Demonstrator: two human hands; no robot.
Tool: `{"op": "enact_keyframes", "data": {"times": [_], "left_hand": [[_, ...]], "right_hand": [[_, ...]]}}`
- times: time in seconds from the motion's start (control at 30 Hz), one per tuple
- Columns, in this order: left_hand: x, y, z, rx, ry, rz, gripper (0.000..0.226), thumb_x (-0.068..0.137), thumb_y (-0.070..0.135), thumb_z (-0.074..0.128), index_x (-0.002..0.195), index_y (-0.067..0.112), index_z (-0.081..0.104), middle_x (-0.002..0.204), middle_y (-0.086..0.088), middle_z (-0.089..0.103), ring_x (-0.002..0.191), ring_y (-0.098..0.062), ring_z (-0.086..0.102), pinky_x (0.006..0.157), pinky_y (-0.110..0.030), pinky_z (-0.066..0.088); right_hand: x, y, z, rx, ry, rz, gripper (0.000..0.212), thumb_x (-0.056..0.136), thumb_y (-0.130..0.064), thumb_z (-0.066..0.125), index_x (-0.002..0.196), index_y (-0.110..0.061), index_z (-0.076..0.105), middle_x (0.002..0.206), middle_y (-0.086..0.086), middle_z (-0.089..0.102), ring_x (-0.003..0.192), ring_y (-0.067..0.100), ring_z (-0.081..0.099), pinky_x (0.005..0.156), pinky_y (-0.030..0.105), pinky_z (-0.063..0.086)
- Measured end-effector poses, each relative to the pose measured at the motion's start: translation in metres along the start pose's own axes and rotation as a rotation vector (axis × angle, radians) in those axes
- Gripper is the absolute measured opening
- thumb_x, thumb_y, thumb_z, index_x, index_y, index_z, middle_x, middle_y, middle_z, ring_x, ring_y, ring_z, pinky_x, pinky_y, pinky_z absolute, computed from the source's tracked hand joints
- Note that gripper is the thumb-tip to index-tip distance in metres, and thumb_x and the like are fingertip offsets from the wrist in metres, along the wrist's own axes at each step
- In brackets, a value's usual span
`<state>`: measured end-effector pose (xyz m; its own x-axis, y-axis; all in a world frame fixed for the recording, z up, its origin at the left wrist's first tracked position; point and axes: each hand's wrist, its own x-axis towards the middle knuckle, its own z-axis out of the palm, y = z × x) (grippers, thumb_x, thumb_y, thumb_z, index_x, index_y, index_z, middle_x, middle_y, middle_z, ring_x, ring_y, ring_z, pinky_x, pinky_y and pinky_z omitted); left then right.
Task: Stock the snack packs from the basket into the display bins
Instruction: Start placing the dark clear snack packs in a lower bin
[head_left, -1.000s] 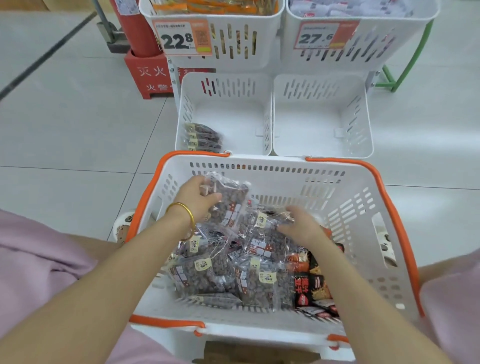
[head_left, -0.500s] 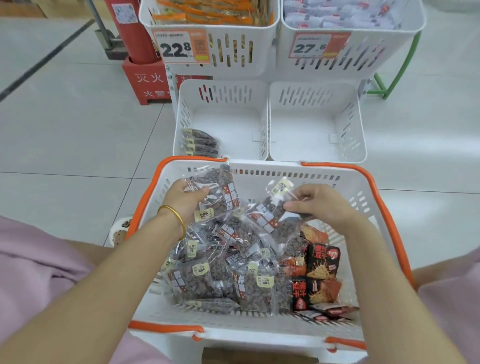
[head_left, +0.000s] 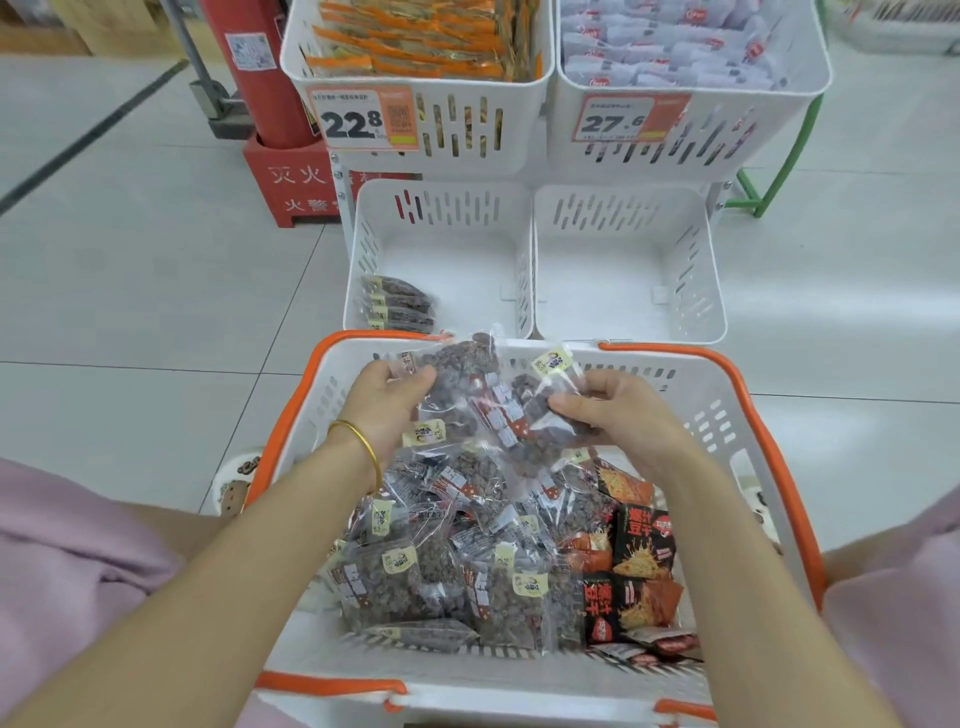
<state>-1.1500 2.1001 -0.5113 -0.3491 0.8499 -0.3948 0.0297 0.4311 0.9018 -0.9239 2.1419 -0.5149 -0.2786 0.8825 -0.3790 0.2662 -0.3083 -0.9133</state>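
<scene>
Right now the fingers (head_left: 415, 375) of the left hand (head_left: 387, 410) are curled onto the upper left edge of a clear snack pack (head_left: 457, 374) of dark pieces. The right hand (head_left: 618, 415) pinches a second clear pack (head_left: 540, 415) by its right side. The two packs overlap between the hands, lifted over the far half of the basket (head_left: 727, 374). A gold bangle (head_left: 358, 441) sits on the left wrist.

Below the fingers, inside the white basket with orange handles, lies a heap of loose packs (head_left: 441, 571) of the same clear kind. To the right of the heap, under the right forearm, are black-and-orange packs (head_left: 639, 561).

Just beyond the fingers, past the basket's far rim, stands the lower left bin (head_left: 363, 249), with a few stocked packs (head_left: 400, 304) stacked in its near left corner. The lower right bin (head_left: 701, 270) touches it on the right. Farther out and above are two upper bins (head_left: 509, 130), each with a price tag (head_left: 363, 119). A red fire extinguisher (head_left: 260, 78) stands far left on the tiled floor (head_left: 130, 286).
</scene>
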Motion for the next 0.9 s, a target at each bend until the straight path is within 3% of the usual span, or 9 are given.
{"op": "enact_keyframes", "data": {"times": [0.13, 0.23, 0.33, 0.43, 0.53, 0.67, 0.73, 0.8, 0.9], "left_hand": [[0.005, 0.014, -0.013, 0.274, -0.050, 0.241, 0.019, 0.090, 0.029, 0.060, 0.082, 0.012, 0.063, 0.080, 0.001, 0.064, 0.068, -0.011, 0.058, 0.069, -0.028, 0.046], [0.001, 0.026, -0.015, 0.388, -0.217, 0.274, 0.022, 0.087, 0.033, 0.062, 0.083, 0.013, 0.070, 0.082, 0.000, 0.069, 0.079, -0.014, 0.062, 0.078, -0.033, 0.051], [0.000, 0.031, -0.016, 0.370, -0.322, 0.216, 0.037, 0.072, 0.045, 0.067, 0.092, 0.015, 0.071, 0.087, -0.001, 0.070, 0.083, -0.015, 0.064, 0.079, -0.032, 0.052], [0.000, 0.030, -0.020, -0.029, -0.449, -0.020, 0.041, 0.066, 0.021, 0.071, 0.106, 0.015, 0.062, 0.086, 0.000, 0.069, 0.073, -0.006, 0.065, 0.064, -0.021, 0.053], [0.005, 0.022, -0.019, -0.245, -0.391, -0.035, 0.026, 0.078, 0.009, 0.065, 0.104, 0.009, 0.063, 0.091, -0.005, 0.068, 0.073, -0.011, 0.065, 0.062, -0.020, 0.055], [0.009, 0.018, -0.008, -0.041, -0.277, 0.051, 0.024, 0.085, 0.023, 0.064, 0.105, 0.008, 0.065, 0.095, -0.008, 0.068, 0.070, -0.008, 0.063, 0.069, -0.026, 0.055], [0.009, 0.020, -0.006, -0.119, -0.296, 0.017, 0.039, 0.082, 0.035, 0.064, 0.110, 0.008, 0.063, 0.098, -0.008, 0.066, 0.074, -0.007, 0.064, 0.069, -0.028, 0.053], [0.011, 0.019, -0.008, -0.192, -0.359, 0.002, 0.066, 0.071, 0.051, 0.066, 0.122, 0.009, 0.057, 0.119, -0.009, 0.062, 0.103, -0.016, 0.061, 0.080, -0.032, 0.050], [0.016, 0.014, -0.007, -0.006, -0.429, 0.117, 0.074, 0.065, 0.042, 0.079, 0.126, 0.018, 0.045, 0.127, 0.003, 0.057, 0.116, -0.011, 0.054, 0.095, -0.032, 0.046]], "right_hand": [[0.000, -0.016, -0.009, -0.319, -0.081, -0.205, 0.015, 0.070, -0.013, 0.081, 0.078, -0.017, 0.069, 0.112, -0.005, 0.062, 0.103, 0.013, 0.059, 0.083, 0.031, 0.054], [0.003, -0.022, 0.003, -0.277, -0.233, -0.242, 0.013, 0.069, -0.015, 0.081, 0.078, -0.016, 0.073, 0.134, -0.020, 0.049, 0.118, 0.003, 0.052, 0.091, 0.024, 0.048], [0.005, -0.017, 0.014, -0.107, -0.253, -0.166, 0.011, 0.073, -0.009, 0.076, 0.081, -0.013, 0.071, 0.114, -0.017, 0.064, 0.094, 0.002, 0.066, 0.078, 0.019, 0.052], [0.005, -0.008, 0.017, 0.067, -0.160, -0.149, 0.013, 0.071, -0.013, 0.074, 0.082, -0.015, 0.067, 0.079, -0.009, 0.072, 0.068, 0.006, 0.067, 0.059, 0.020, 0.051], [0.010, -0.006, 0.017, 0.079, -0.105, -0.189, 0.023, 0.064, -0.027, 0.076, 0.085, -0.019, 0.068, 0.101, -0.011, 0.069, 0.085, 0.010, 0.068, 0.078, 0.035, 0.055], [0.019, -0.014, 0.020, -0.223, -0.090, -0.424, 0.017, 0.069, -0.025, 0.079, 0.081, -0.027, 0.067, 0.142, -0.021, 0.040, 0.130, 0.003, 0.041, 0.105, 0.029, 0.035], [0.023, -0.018, 0.023, -0.197, -0.096, -0.424, 0.019, 0.066, -0.030, 0.078, 0.081, -0.029, 0.067, 0.137, -0.025, 0.044, 0.123, 0.006, 0.050, 0.099, 0.033, 0.045], [0.029, -0.020, 0.025, -0.211, -0.043, -0.412, 0.022, 0.065, -0.033, 0.077, 0.082, -0.029, 0.065, 0.124, -0.026, 0.052, 0.106, 0.013, 0.060, 0.092, 0.038, 0.051], [0.039, -0.024, 0.029, -0.292, 0.006, -0.488, 0.026, 0.069, -0.029, 0.078, 0.084, -0.036, 0.058, 0.106, -0.016, 0.058, 0.086, 0.017, 0.058, 0.080, 0.039, 0.052]]}}
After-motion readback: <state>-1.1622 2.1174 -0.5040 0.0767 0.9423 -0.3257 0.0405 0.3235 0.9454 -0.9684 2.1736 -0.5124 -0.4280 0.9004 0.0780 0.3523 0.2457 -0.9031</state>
